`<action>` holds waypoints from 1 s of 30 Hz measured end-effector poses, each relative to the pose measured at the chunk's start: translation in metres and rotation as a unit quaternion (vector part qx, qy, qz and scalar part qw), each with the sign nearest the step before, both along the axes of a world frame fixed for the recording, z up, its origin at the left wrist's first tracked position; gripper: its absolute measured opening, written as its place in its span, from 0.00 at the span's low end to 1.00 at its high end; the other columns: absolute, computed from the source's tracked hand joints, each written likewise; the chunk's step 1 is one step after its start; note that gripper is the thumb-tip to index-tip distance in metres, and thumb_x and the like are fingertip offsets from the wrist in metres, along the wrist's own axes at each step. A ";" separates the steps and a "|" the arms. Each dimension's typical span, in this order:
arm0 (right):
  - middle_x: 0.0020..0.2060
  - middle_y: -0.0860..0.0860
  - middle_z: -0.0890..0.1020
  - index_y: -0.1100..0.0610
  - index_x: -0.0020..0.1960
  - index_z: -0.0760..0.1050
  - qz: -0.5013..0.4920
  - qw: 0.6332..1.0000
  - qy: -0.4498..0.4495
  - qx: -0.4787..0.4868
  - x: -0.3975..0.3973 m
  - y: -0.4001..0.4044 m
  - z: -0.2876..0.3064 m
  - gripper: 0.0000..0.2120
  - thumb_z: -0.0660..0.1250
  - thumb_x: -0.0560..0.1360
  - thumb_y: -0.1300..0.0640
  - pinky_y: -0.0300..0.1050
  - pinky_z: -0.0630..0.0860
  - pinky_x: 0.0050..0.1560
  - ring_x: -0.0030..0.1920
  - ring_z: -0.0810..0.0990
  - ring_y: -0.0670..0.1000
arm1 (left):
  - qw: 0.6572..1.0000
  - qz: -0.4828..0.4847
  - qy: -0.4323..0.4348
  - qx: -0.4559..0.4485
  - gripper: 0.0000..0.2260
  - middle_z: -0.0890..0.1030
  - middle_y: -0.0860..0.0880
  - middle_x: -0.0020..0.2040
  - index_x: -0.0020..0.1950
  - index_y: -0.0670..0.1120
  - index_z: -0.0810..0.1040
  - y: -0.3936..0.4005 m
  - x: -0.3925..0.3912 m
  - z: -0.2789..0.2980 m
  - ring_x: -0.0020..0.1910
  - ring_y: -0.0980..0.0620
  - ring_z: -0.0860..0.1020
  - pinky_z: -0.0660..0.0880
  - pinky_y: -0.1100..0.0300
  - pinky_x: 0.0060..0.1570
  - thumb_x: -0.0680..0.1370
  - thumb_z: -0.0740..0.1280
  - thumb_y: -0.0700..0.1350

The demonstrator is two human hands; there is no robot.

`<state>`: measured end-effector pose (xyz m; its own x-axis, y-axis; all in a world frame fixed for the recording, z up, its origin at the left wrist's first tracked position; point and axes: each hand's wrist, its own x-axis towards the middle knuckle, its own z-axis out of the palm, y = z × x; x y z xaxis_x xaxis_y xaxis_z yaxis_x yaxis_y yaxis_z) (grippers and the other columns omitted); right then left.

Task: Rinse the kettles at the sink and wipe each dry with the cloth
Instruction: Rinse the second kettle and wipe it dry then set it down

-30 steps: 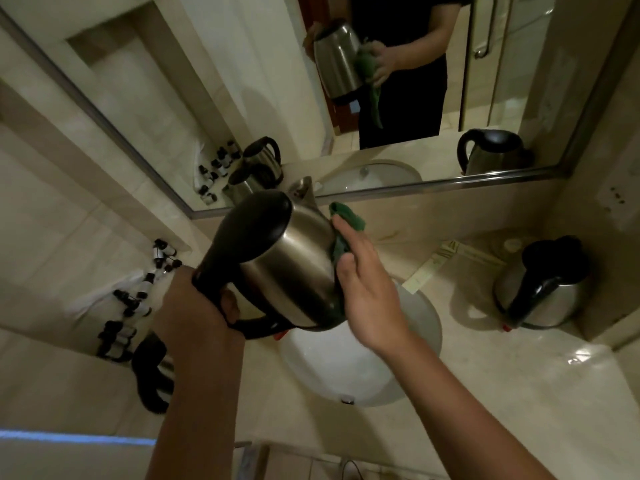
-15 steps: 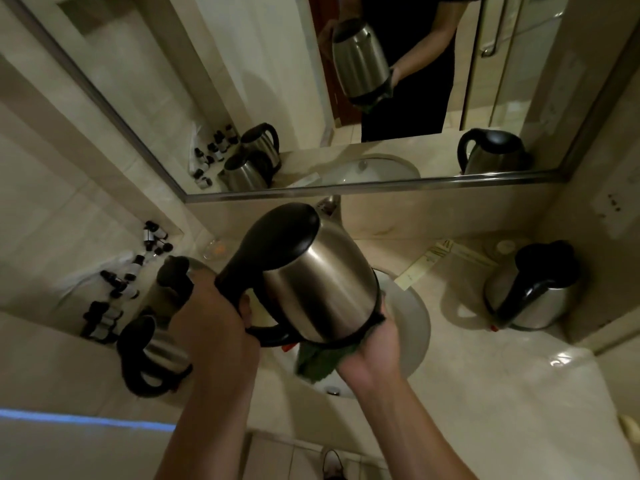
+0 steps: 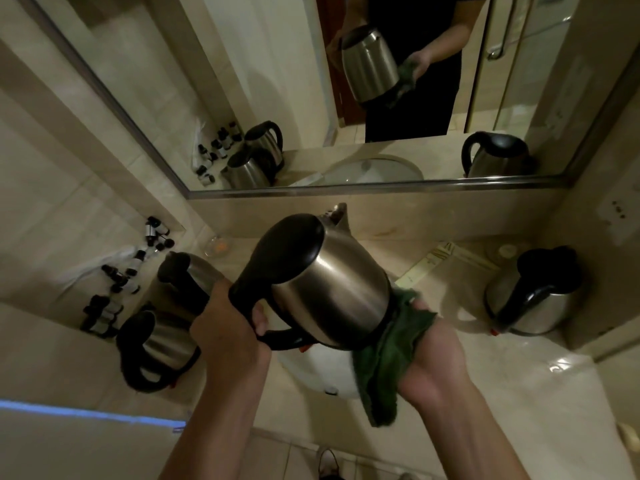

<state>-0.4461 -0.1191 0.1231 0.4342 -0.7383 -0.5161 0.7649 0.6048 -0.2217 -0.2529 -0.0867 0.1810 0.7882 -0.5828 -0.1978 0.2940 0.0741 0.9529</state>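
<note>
Left hand (image 3: 230, 329) fist-curled, gripping; right hand (image 3: 427, 358) cupped, palm upward.

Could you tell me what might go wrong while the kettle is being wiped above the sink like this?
1. The left hand alone grips the handle of the tilted kettle; a slip could drop it into the sink.
2. The green cloth in the right hand hangs loosely and may slip off.

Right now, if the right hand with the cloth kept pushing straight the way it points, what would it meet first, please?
The right hand points up into the base of the held kettle, with the green cloth between them, so it would likely press that base first. How firm the contact already is cannot be told.
</note>
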 end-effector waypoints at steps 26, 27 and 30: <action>0.37 0.45 0.83 0.55 0.47 0.78 0.391 0.775 0.339 -0.363 -0.012 -0.054 0.030 0.11 0.59 0.85 0.59 0.37 0.81 0.44 0.34 0.82 0.37 | 0.954 -0.247 -0.163 0.044 0.13 0.59 0.48 0.22 0.22 0.40 0.65 -0.007 -0.014 0.001 0.20 0.50 0.57 0.52 0.55 0.26 0.65 0.64 0.38; 0.32 0.43 0.83 0.55 0.45 0.76 0.391 0.764 0.359 -0.366 -0.015 -0.049 0.022 0.14 0.57 0.85 0.62 0.36 0.80 0.45 0.32 0.81 0.36 | 0.958 -0.239 -0.151 0.045 0.13 0.59 0.48 0.21 0.22 0.41 0.65 -0.006 -0.013 0.001 0.20 0.50 0.56 0.51 0.56 0.25 0.65 0.64 0.38; 0.27 0.39 0.83 0.49 0.41 0.79 0.338 0.772 0.388 -0.373 -0.025 -0.037 0.007 0.18 0.60 0.83 0.66 0.31 0.75 0.40 0.35 0.81 0.38 | 0.964 -0.225 -0.131 0.053 0.16 0.59 0.48 0.22 0.22 0.46 0.64 -0.002 -0.008 0.003 0.22 0.50 0.57 0.54 0.56 0.26 0.69 0.62 0.38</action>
<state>-0.4716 -0.1560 0.1305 0.6238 -0.6961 -0.3554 -0.2079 0.2906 -0.9340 -0.2605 -0.0888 0.1841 0.4922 -0.8643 -0.1037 0.0211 -0.1072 0.9940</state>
